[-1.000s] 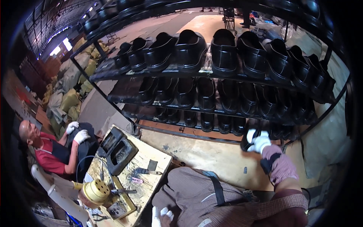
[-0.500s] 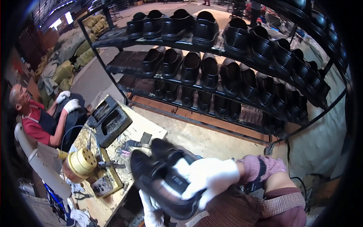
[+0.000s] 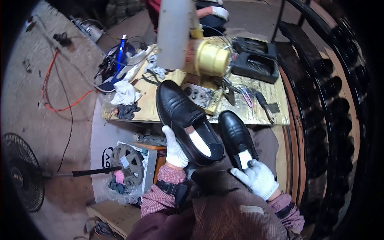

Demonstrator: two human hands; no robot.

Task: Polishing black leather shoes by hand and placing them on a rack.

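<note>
I hold a pair of black leather slip-on shoes in front of me, toes pointing away, one in each gloved hand. My left hand (image 3: 175,150) is closed on the outer side of the left loafer (image 3: 180,105), its thumb against the upper and the other fingers hidden beneath. This loafer sits higher and looks bigger; a pale insole shows through its opening. My right hand (image 3: 260,181) grips the right loafer (image 3: 235,131) at the heel end, covering most of that end. A narrow gap separates the two shoes. Both hang near the workbench's front edge.
Beyond the shoes, the workbench (image 3: 146,114) carries a yellow blower-like machine (image 3: 212,59), a black two-well tray (image 3: 256,66), a brush (image 3: 264,105), pliers and rags. Racks of black shoes (image 3: 330,86) stand at right. A fan (image 3: 22,172) is at left. Another person's gloved hand (image 3: 220,13) shows beyond.
My view has swung left from the shoe rack to the workbench. The shoes, close together before, are now apart; my right hand has moved from over the near shoe to the right shoe's heel.
</note>
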